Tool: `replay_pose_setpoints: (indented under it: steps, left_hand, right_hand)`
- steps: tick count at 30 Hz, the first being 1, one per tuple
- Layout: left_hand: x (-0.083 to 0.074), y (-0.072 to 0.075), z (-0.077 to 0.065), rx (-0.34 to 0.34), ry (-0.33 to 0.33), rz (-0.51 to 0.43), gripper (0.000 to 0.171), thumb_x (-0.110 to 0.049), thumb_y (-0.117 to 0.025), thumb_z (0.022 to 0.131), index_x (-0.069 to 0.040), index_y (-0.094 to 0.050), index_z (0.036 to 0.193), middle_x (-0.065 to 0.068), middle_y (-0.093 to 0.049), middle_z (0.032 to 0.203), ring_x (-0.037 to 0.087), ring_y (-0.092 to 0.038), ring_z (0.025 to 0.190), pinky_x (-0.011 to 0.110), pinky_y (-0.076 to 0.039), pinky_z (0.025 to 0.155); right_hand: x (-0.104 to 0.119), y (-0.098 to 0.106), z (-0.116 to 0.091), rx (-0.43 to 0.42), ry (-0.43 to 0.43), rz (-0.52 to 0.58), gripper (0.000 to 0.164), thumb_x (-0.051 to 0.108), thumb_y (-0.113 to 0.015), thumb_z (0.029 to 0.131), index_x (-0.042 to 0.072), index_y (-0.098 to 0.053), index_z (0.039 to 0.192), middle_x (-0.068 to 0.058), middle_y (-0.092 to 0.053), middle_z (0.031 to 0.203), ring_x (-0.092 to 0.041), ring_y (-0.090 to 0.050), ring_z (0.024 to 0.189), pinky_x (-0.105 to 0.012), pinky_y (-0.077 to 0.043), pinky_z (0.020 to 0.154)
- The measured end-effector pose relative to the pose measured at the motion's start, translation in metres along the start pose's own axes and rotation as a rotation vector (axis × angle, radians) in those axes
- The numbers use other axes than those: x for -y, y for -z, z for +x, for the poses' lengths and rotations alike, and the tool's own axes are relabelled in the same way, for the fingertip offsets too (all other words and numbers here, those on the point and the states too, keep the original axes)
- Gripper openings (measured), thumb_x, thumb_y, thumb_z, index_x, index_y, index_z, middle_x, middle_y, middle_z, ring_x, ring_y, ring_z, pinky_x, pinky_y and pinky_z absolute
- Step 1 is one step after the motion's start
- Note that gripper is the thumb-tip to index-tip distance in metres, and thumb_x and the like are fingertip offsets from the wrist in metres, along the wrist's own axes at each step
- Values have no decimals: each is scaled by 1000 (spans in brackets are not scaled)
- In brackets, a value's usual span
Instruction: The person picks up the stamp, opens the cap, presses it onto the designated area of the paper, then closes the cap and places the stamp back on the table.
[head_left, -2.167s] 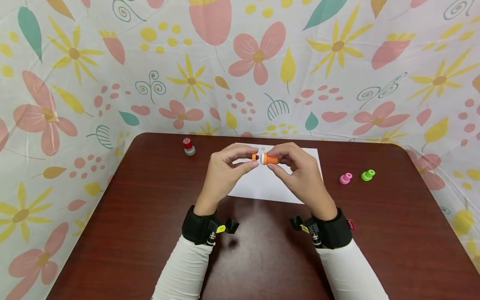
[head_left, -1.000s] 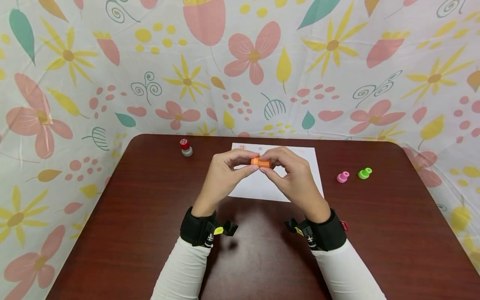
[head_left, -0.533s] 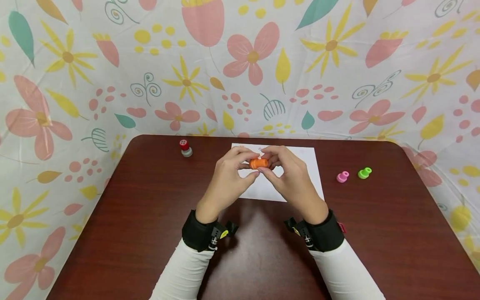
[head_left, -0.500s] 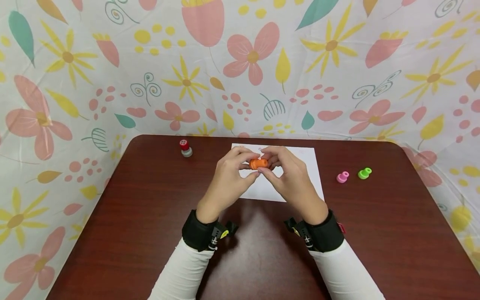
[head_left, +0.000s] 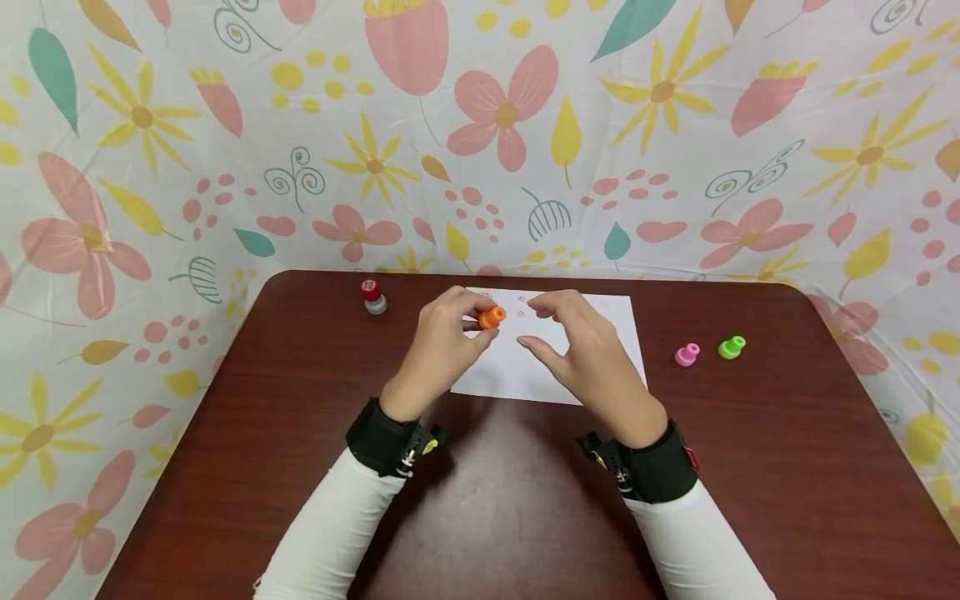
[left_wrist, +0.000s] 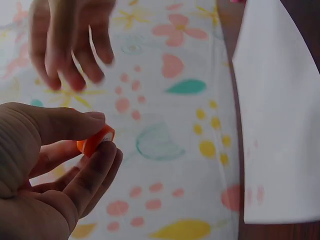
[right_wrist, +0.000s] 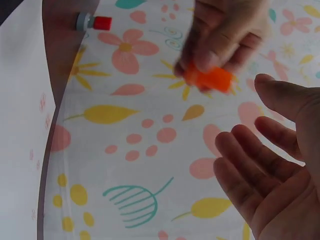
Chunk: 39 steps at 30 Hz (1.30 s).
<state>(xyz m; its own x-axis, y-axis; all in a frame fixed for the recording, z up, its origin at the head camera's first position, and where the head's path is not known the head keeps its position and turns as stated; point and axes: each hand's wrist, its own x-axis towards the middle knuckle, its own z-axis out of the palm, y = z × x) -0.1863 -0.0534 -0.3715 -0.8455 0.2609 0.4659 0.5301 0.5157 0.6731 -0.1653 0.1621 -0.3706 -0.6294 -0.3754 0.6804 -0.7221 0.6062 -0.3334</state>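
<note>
My left hand (head_left: 442, 346) pinches a small orange stamp (head_left: 492, 317) between thumb and fingers, above the left part of a white sheet of paper (head_left: 540, 375). In the left wrist view the orange stamp (left_wrist: 96, 142) is partly covered by the thumb and fingers, with a pale patch on its end. My right hand (head_left: 592, 367) is apart from it, to the right over the paper, thumb and fingers spread with nothing between them. In the right wrist view the right palm (right_wrist: 280, 200) shows bare. Small reddish prints (head_left: 521, 314) mark the upper part of the paper.
A red and grey stamp (head_left: 373, 297) stands at the back left of the dark wooden table (head_left: 300, 433). To the right of the paper are a pink stamp (head_left: 687, 355) and a green stamp (head_left: 732, 347). A floral cloth (head_left: 480, 208) hangs behind the table.
The orange cap and stamp, earlier apart, came together between both hands. My right hand has since let go, and my left hand has moved left with the orange stamp.
</note>
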Motion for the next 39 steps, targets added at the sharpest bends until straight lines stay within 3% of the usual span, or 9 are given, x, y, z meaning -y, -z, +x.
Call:
replay_pose_setpoints:
  steps: [6, 11, 19, 23, 29, 35, 39]
  left_hand:
    - [32, 17, 11, 30, 94, 42, 19, -1, -83, 83, -3, -75, 100, 8, -71, 98, 19, -73, 82, 30, -63, 76]
    - [58, 25, 22, 64, 155, 103, 19, -6, -84, 85, -5, -74, 101, 9, -74, 96, 22, -72, 86, 37, -61, 80]
    - [107, 22, 37, 114, 324, 187, 19, -8, -83, 86, -4, -71, 99, 12, -72, 92, 28, -64, 87, 38, -56, 78]
    - [126, 15, 42, 144, 364, 214, 19, -8, -82, 86, -3, -69, 100, 13, -70, 92, 28, -62, 87, 36, -54, 75]
    - [143, 5, 50, 149, 369, 250, 16, -7, -78, 89, -1, -67, 100, 15, -69, 97, 30, -63, 92, 39, -56, 82]
    - [152, -2, 51, 137, 441, 201, 22, -4, -77, 90, -1, -64, 107, 17, -69, 102, 33, -63, 99, 41, -55, 89]
    - [161, -8, 52, 128, 441, 186, 24, -3, -78, 89, -1, -64, 108, 18, -71, 104, 34, -65, 100, 42, -57, 91]
  right_hand:
    - [-10, 9, -5, 35, -35, -26, 50, 13, -88, 83, -1, -62, 123, -14, -67, 113, -26, -65, 106, -41, -56, 89]
    - [-19, 21, -12, 104, -42, -92, 49, 17, -87, 84, 1, -62, 123, -12, -66, 113, -26, -64, 106, -42, -56, 87]
    - [-34, 40, -27, 221, -38, -140, 49, 19, -87, 84, 1, -63, 122, -11, -66, 117, -25, -63, 106, -44, -58, 87]
    - [-40, 49, -33, 260, -48, -141, 46, 18, -86, 86, 2, -63, 122, -11, -66, 119, -26, -63, 109, -46, -58, 89]
    - [-47, 59, -37, 314, -13, -185, 46, 18, -86, 85, 1, -63, 122, -14, -66, 117, -29, -64, 111, -46, -60, 88]
    - [-51, 66, -37, 355, -1, -250, 48, 19, -87, 83, 2, -63, 120, -14, -66, 112, -29, -65, 101, -44, -61, 78]
    - [-57, 70, -36, 345, 61, -244, 41, 30, -78, 94, 0, -63, 117, -15, -66, 108, -29, -65, 96, -44, -59, 77]
